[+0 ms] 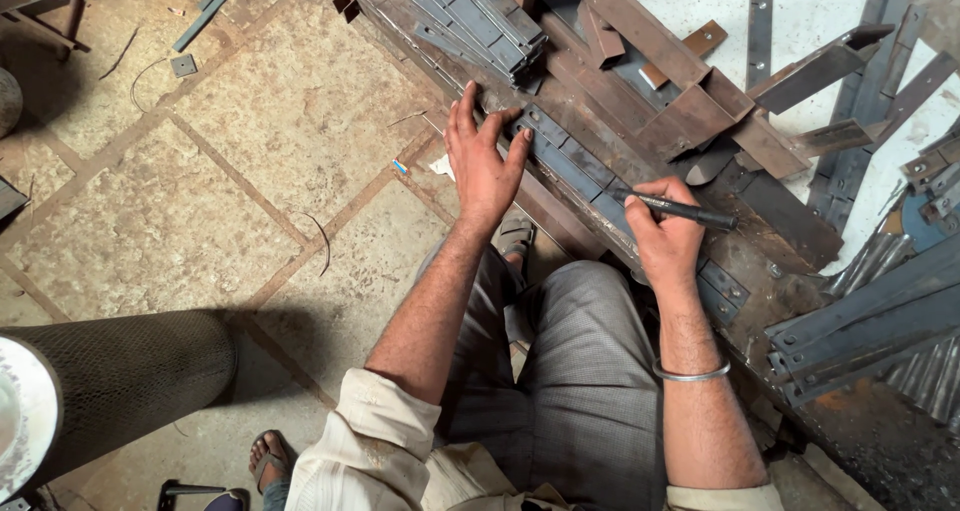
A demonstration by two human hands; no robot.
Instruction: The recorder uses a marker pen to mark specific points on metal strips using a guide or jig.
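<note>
My left hand (482, 161) lies flat, fingers spread, on the near end of a long grey steel strip (572, 168) that rests along the edge of a rusty metal workbench (770, 241). My right hand (665, 233) grips a black marker (682, 210), held level over the same strip further right. A steel bangle (690, 374) sits on my right wrist. My grey trousers and beige sleeves fill the lower middle.
A stack of grey flat bars (480, 16) lies behind my left hand. Rusty angle pieces (690, 111) and loose bars (870, 321) crowd the bench's right side. A mesh-covered cylinder (110, 381) stands at lower left. Stone floor with small scraps (183, 66) spreads left.
</note>
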